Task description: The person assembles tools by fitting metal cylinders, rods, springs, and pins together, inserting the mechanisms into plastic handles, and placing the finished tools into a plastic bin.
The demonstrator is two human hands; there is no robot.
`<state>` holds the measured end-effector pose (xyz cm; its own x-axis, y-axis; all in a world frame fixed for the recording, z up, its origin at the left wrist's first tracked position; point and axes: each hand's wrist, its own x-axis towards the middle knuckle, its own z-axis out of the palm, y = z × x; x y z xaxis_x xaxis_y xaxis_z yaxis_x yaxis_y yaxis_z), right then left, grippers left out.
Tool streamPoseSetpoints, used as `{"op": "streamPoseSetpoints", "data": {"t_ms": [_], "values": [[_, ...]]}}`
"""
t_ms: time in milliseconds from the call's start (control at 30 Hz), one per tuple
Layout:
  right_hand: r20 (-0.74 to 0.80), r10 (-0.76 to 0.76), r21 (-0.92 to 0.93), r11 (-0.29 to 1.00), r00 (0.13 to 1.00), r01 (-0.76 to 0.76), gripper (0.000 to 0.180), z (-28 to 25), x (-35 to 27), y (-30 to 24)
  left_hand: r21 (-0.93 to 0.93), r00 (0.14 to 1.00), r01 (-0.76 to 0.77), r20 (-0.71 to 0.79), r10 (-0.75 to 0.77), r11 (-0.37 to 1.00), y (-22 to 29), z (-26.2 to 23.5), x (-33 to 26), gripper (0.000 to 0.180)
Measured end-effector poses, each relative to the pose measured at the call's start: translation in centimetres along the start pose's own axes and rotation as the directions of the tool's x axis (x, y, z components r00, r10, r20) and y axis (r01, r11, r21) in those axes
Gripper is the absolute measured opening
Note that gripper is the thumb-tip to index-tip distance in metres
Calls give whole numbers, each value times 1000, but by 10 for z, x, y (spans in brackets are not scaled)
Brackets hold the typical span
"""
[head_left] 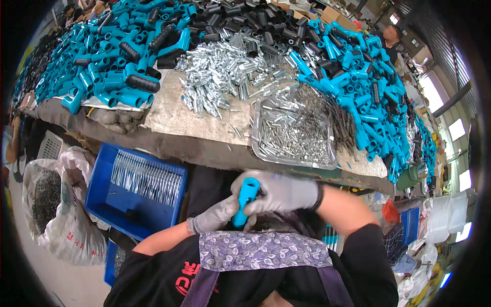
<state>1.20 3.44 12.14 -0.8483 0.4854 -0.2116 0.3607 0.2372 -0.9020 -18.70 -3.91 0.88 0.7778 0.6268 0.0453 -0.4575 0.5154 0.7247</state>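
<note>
Close to my body, in front of the apron, I hold a teal plastic tube-shaped handle (249, 187) with a round open end facing up. Both hands wear grey gloves. My left hand (217, 214) is closed on its left side. From the right, my right hand (281, 193) wraps around it with the fingers bent against its side. A dark spot shows on the handle between my fingers; I cannot tell what it is. Just beyond my hands, at the table's front edge, lies a clear tray (294, 162) with small metal pins and screws.
Teal handles (110, 84) heap at the left, more teal handles (365, 102) at the right. Between them lie shiny metal parts (215, 77) and black sleeves (240, 20). A blue crate (99, 192) with metal rods and a white sack (66, 225) stand lower left.
</note>
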Motion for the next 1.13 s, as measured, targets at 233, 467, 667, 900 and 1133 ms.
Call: {"op": "streamPoseSetpoints", "data": {"t_ms": [233,467,667,900,1133], "values": [[-892,-175,-397,742,416,-540,62,-269,171,17,54,957,-153,-240,161,987,21,-18,-5,72],[-724,-227,-547,764,651,-342,63,-278,158,23,237,877,-23,-461,133,971,63,-5,-22,84],[-448,-98,271,932,889,240,49,-125,-1,-18,358,910,-7,-385,155,934,82,10,9,59],[-686,105,393,886,720,245,57,-14,-102,-2,434,954,214,-284,-92,875,63,44,50,40],[-762,-73,66,979,643,190,63,31,-150,33,378,955,295,-84,-284,878,22,65,81,49]]}}
